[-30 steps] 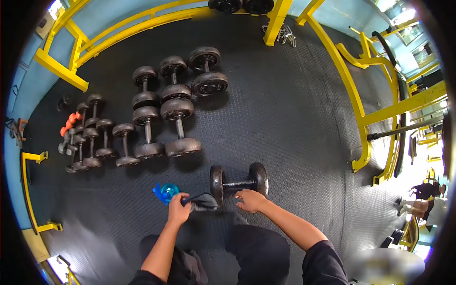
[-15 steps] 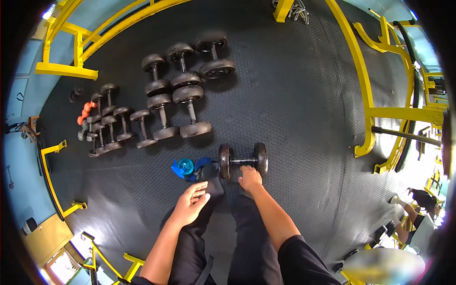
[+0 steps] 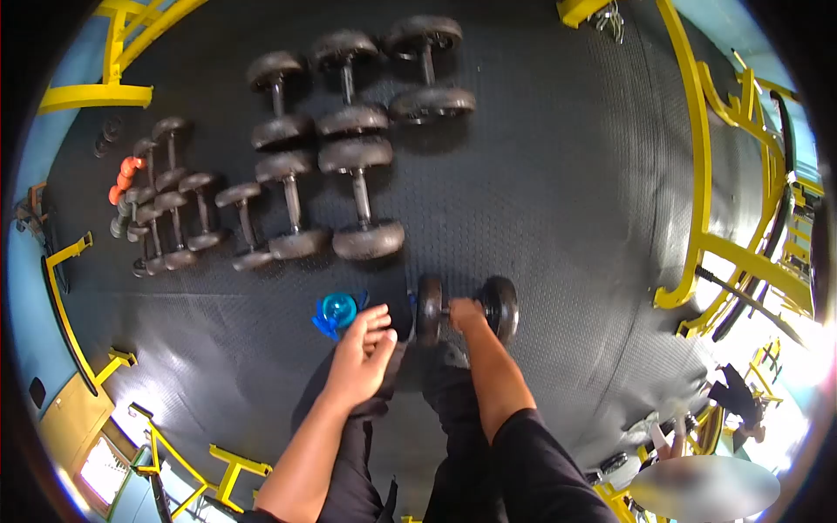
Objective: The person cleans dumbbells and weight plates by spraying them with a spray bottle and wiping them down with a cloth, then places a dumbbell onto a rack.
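Observation:
My right hand point(image 3: 468, 315) is wrapped round the handle of a dark dumbbell point(image 3: 429, 310), between its two round heads. The dumbbell lies crosswise on the floor just ahead of my feet, and my fingers hide most of its bar. To the left, my left hand point(image 3: 360, 350) is in the air with fingers apart and nothing in it. Past its fingertips stands a blue bottle point(image 3: 339, 309), seen from above, with a bright blue strap or lid piece at its side.
Several larger dumbbells point(image 3: 359, 196) lie in rows ahead. Smaller ones point(image 3: 202, 213) and orange weights point(image 3: 125, 179) are at the left. Yellow frames point(image 3: 697, 174) edge the black mat floor point(image 3: 558, 200). A person point(image 3: 671, 444) is at the lower right.
My right hand has gone from reaching beside the dumbbell to gripping its handle. My left hand has risen slightly toward the bottle. The view has shifted closer to the floor.

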A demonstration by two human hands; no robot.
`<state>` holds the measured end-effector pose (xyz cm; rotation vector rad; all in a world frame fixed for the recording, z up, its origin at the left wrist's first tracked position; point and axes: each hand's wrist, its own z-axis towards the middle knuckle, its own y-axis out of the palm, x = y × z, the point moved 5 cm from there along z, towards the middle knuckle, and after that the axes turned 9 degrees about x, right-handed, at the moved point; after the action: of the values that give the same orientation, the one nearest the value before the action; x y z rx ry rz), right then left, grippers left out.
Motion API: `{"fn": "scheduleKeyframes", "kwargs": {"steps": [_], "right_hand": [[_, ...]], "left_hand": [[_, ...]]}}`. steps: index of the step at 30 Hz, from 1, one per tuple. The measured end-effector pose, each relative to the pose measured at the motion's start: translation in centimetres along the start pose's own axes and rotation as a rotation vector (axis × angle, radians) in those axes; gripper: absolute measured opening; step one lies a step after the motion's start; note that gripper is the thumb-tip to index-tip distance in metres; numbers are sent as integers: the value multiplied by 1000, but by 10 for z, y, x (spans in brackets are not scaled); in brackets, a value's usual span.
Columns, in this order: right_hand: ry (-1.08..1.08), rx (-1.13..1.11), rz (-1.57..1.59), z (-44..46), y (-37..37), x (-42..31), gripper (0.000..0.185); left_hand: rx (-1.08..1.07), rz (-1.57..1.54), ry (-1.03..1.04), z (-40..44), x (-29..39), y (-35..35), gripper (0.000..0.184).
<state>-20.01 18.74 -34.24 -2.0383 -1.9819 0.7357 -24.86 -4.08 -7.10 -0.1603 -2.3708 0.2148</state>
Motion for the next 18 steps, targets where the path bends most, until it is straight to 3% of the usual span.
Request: {"fn": "scheduleKeyframes", "kwargs": {"steps": [3, 6, 10, 13, 16, 18], "right_hand": [[63, -59, 39, -24, -1, -13, 34], [83, -69, -1, -80, -53, -30, 25], [52, -160, 126, -136, -72, -36, 38], [-11, -128, 95, -207, -159, -69, 40], [-147, -59, 61, -267, -239, -97, 53], [-123, -64, 40, -296, -296, -114, 54]], "left_hand": [[-36, 51, -36, -1, 9, -8, 43], [14, -24, 30, -8, 5, -18, 40], [20, -152, 86, -61, 52, -45, 36], [-51, -164, 55, -104, 107, -81, 38], [-19, -168, 31, -135, 154, -128, 39], [41, -173, 63, -148, 178, -158, 38]]}}
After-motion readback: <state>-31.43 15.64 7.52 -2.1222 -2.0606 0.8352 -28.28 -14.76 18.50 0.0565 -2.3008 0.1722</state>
